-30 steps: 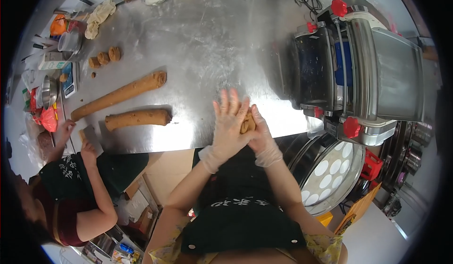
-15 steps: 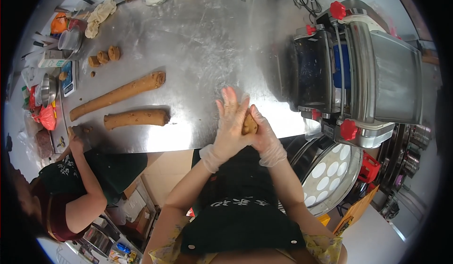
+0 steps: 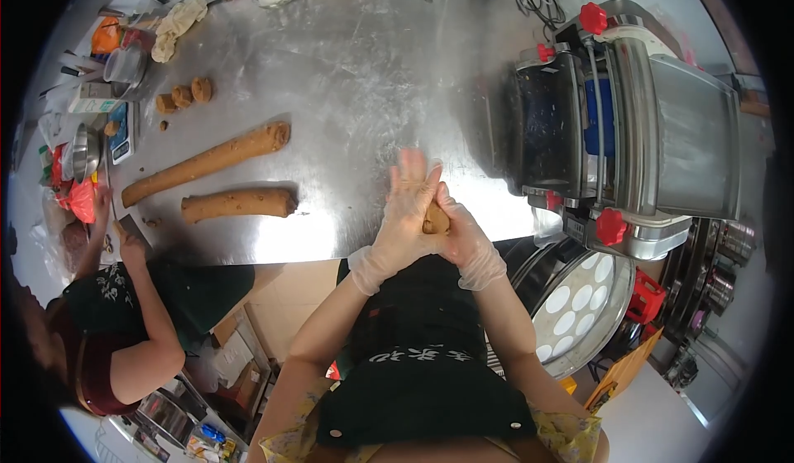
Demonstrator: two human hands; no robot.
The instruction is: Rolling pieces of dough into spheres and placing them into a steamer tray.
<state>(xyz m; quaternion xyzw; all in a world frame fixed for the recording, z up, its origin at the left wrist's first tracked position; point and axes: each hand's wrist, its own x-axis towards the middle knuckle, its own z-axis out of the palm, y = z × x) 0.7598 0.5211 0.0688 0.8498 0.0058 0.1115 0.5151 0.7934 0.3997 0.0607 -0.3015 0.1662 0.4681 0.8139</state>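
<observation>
A piece of brown dough (image 3: 436,219) sits between my two hands, over the near edge of the steel table. My left hand (image 3: 403,219), in a clear plastic glove, lies against it with its fingers stretched forward. My right hand (image 3: 465,238), gloved alike, cups the dough from the right side. Part of the dough is covered by the palms. To the left on the table lie a long brown dough roll (image 3: 207,163) and a shorter, thicker roll (image 3: 240,205). Several cut dough pieces (image 3: 182,96) stand in a row farther back.
A dough-rolling machine (image 3: 628,124) with red knobs fills the right side. Below it stands a round tray (image 3: 591,331) with several white discs. At left, a co-worker's hand (image 3: 132,248) holds a scraper near a digital scale (image 3: 122,132) and a metal bowl (image 3: 85,153).
My hands have shifted slightly around the dough, which stays between them. The co-worker's other hand has come into sight, reaching toward the red bag by the scale.
</observation>
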